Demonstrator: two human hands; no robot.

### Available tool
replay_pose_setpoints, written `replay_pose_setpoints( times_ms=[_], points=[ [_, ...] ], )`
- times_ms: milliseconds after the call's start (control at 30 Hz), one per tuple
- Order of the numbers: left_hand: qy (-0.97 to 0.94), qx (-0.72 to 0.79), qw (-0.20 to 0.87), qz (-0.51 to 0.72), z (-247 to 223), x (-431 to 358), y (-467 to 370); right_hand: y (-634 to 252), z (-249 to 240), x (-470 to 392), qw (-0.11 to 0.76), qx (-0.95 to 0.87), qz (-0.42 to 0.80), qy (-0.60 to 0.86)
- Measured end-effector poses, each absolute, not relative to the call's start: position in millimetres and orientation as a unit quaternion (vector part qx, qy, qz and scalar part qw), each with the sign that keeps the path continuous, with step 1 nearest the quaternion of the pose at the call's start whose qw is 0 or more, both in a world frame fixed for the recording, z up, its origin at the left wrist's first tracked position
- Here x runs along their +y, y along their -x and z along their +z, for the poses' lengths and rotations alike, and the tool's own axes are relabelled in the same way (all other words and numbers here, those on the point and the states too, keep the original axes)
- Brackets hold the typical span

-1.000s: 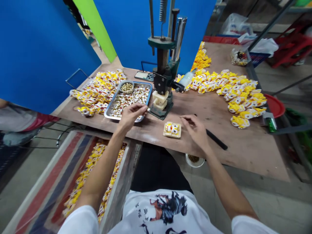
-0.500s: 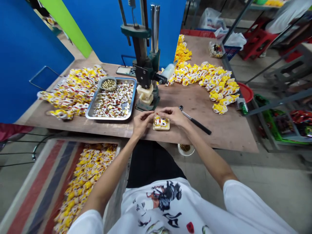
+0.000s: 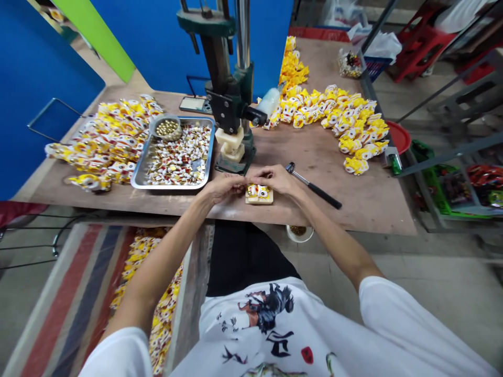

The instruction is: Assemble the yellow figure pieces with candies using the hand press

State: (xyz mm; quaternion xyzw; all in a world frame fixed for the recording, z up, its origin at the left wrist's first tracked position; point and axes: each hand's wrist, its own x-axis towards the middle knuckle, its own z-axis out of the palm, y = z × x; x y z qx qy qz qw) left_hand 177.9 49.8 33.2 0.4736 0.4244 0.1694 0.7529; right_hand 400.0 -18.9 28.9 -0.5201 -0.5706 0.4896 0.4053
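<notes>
A small yellow-and-white animal-face toy figure (image 3: pixel 259 191) lies in a cream block (image 3: pixel 260 201) near the table's front edge. My left hand (image 3: pixel 226 187) is just left of the block, its fingertips pinched together by the toy's upper left. My right hand (image 3: pixel 278 179) reaches over the block's far side, fingers bent and closed with the tips by the toy's top. Whatever is between the fingertips of either hand is too small to make out. A black-handled hammer (image 3: pixel 313 186) lies right of my right hand.
A green hand press (image 3: pixel 231 99) stands behind the block. To its left is a metal tray (image 3: pixel 135 180) of small parts, with a bowl of gold bells (image 3: pixel 167 128). Toy figures (image 3: pixel 106 141) are heaped at left, more figures (image 3: pixel 349 125) at right. A striped sack (image 3: pixel 74 293) sits below.
My left hand has drawn slightly left and its wrist is lower, while my right hand stays over the block. The view has shifted; the toy remains in the block.
</notes>
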Motion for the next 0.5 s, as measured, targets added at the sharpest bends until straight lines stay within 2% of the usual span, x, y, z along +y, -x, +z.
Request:
replay_pose_setpoints(
  times_ms=[167,233,300,400,500],
  points=[
    [-0.430,0.452,0.774,0.108,40,52,-187,-403,30,-19,0.393,-0.600,0.458,0.525],
    [-0.416,0.473,0.767,0.126,40,47,-190,-420,34,-28,0.405,-0.608,0.380,0.567],
    [-0.400,0.491,0.758,0.156,40,42,-192,-446,35,-46,0.398,-0.605,0.244,0.645],
    [-0.385,0.497,0.756,0.182,41,36,-193,-490,25,-83,0.288,-0.592,0.079,0.748],
    [-0.388,0.488,0.758,0.192,41,33,-193,-512,13,-109,0.215,-0.585,0.104,0.775]
  ],
)
